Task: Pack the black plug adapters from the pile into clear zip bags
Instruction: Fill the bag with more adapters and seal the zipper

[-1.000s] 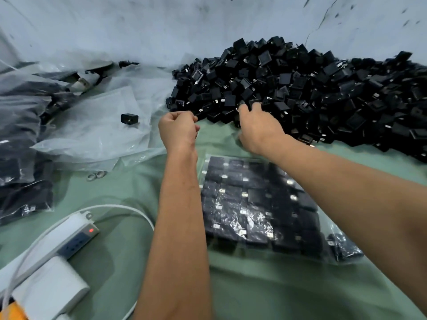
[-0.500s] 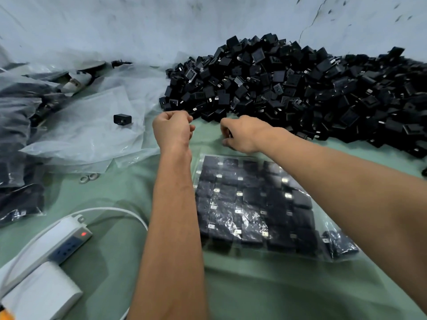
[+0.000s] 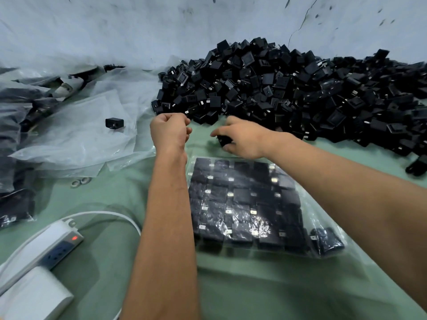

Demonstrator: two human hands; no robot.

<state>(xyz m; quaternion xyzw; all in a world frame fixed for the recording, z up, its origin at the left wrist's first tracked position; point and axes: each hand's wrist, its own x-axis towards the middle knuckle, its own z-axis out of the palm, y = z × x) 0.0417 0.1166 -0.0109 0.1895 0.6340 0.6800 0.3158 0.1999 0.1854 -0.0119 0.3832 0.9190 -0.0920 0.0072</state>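
A big pile of black plug adapters (image 3: 288,88) lies against the wall at the back right. In front of me a clear zip bag (image 3: 249,204) lies flat, filled with rows of adapters, its mouth toward the pile. My right hand (image 3: 242,139) hovers just above the bag's mouth and grips a black adapter (image 3: 223,141). My left hand (image 3: 169,130) is a closed fist at the bag's far left corner; whether it pinches the bag's edge is hard to tell. A single adapter (image 3: 114,123) lies on the empty clear bags (image 3: 76,135) to the left.
Filled bags of adapters (image 3: 13,158) are stacked at the far left. A white power strip (image 3: 41,248) with a lit red switch and its cable lies at the lower left, beside a white box (image 3: 32,296). Two small metal rings (image 3: 80,182) rest on the green table.
My right hand has drawn back from the pile toward the bag's mouth, now with a black adapter in its fingers. The left fist has stayed in place.
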